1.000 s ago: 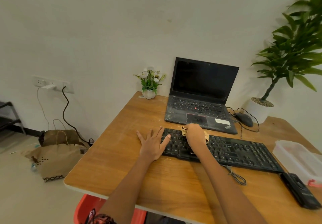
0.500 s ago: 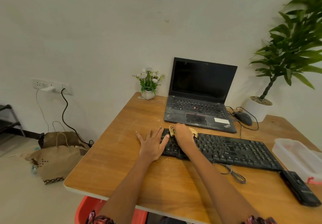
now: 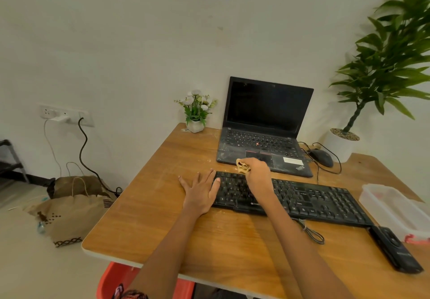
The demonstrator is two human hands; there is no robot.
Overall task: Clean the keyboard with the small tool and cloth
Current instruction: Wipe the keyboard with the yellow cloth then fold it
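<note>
left hand [image 3: 202, 192]: lying flat, fingers spread, bracing keyboard's left end
right hand [image 3: 258, 174]: fingers bunching tan cloth [image 3: 242, 166] at keyboard's far edge
keyboard [image 3: 302, 199]: sitting mid-desk [image 3: 162, 224], just before laptop [image 3: 265, 128]

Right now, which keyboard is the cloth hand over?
The separate black keyboard nearest the person; the right hand holds the cloth above its top-left keys, not the laptop.

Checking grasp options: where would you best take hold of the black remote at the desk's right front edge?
Grip the black remote across its long narrow sides near the middle, from above; it lies flat, apart from the keyboard and the plastic container.
</note>
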